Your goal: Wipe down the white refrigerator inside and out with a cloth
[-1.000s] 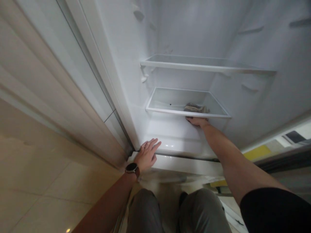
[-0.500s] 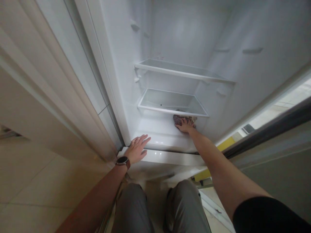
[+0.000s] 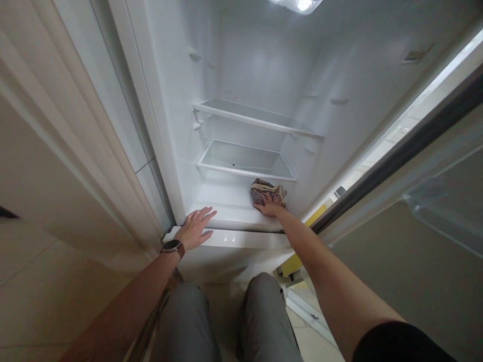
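Note:
Inside the open fridge, my right hand (image 3: 270,207) presses a crumpled patterned cloth (image 3: 259,189), brown and cream, against the right part of the white fridge floor (image 3: 222,198). Its fingers are bent over the cloth, partly lost in the pattern. My left hand (image 3: 193,230), with a watch on the wrist, rests on the left end of the fridge's white front ledge (image 3: 241,239). Those fingers are stretched out and apart, with nothing in them.
Two glass shelves with white rims, an upper one (image 3: 260,118) and a lower one (image 3: 245,173), sit above the fridge floor. A lamp (image 3: 300,4) shines at the top. The open fridge door (image 3: 407,226) stands on the right; my knees (image 3: 264,301) are below the ledge.
The cloth under my right hand has come forward from beneath the lower shelf's front edge and shows more fully. My left hand stays on the ledge. The view has shifted slightly.

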The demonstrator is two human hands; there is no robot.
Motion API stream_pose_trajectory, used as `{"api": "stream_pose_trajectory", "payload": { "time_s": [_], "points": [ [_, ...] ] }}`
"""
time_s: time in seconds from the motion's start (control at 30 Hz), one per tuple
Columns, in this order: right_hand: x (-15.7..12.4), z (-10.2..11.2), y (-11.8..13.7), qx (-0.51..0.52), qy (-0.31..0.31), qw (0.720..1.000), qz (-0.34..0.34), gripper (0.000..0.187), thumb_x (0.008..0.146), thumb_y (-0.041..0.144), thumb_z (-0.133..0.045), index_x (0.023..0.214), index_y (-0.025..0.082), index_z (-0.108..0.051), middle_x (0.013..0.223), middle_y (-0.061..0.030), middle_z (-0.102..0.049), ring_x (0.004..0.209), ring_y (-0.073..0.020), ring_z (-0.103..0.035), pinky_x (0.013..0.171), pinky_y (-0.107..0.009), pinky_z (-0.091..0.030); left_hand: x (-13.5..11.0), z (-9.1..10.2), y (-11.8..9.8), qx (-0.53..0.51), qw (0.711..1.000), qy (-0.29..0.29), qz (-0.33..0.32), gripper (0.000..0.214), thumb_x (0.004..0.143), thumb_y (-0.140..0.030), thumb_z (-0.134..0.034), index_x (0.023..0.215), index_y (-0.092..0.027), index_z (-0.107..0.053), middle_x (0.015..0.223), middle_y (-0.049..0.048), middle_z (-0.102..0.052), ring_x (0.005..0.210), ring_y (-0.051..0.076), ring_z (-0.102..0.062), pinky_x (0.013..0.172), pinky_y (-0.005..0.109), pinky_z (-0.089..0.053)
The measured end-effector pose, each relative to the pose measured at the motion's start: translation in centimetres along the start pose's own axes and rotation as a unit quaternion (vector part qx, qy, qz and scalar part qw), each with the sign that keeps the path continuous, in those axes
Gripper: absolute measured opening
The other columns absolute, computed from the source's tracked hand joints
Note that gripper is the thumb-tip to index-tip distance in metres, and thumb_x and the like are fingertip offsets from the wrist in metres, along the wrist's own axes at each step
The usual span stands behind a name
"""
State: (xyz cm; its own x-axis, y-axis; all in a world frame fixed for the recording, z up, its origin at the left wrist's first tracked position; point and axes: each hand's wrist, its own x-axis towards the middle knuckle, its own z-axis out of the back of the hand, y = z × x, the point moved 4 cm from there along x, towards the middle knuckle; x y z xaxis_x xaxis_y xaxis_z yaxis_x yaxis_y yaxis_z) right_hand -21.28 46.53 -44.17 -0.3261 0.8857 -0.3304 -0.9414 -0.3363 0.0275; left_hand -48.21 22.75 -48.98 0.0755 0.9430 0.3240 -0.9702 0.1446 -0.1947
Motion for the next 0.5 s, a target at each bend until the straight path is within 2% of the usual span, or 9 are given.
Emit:
{"api": "stream_pose_trajectory", "payload": {
  "time_s": [0.17,0.37,0.5],
  "points": [
    [-1.8,-0.3,-0.1,0.007,-0.001,1.000,0.010,0.092,0.091,0.083,-0.026,0.169,0.039,-0.009,0.177,0.0061,0.007,0.162,-0.0406,0.015,0.128,-0.068,-0.002,0.0,0.2,-0.1,0.000,1.000,-0.003,0.003,0.066,0.098,-0.035,-0.053,0.161,-0.024,-0.039,0.168,0.0107,-0.037,0.155,0.032,-0.032,0.125,0.054,-0.025],
    [-4.1,-1.0,-0.1,-0.003,0.014,1.000,0.018,0.094,0.092,0.083,-0.025,0.170,0.035,-0.006,0.178,0.0028,0.007,0.160,-0.0407,0.020,0.127,-0.069,0.001,0.1,-0.1,0.1,-0.015,1.000,-0.026,0.002,0.066,0.096,-0.035,-0.055,0.160,-0.026,-0.043,0.167,0.0105,-0.040,0.153,0.033,-0.036,0.124,0.054,-0.028],
    [-5.5,-1.6,0.1,-0.017,0.019,1.000,0.015,0.092,0.092,0.082,-0.027,0.169,0.038,-0.001,0.177,0.0060,0.010,0.160,-0.0415,0.021,0.128,-0.065,0.006,0.2,-0.4,0.3,-0.002,0.999,-0.035,-0.001,0.067,0.095,-0.035,-0.056,0.160,-0.025,-0.044,0.168,0.0107,-0.040,0.152,0.034,-0.037,0.123,0.054,-0.030]
  ]
}}
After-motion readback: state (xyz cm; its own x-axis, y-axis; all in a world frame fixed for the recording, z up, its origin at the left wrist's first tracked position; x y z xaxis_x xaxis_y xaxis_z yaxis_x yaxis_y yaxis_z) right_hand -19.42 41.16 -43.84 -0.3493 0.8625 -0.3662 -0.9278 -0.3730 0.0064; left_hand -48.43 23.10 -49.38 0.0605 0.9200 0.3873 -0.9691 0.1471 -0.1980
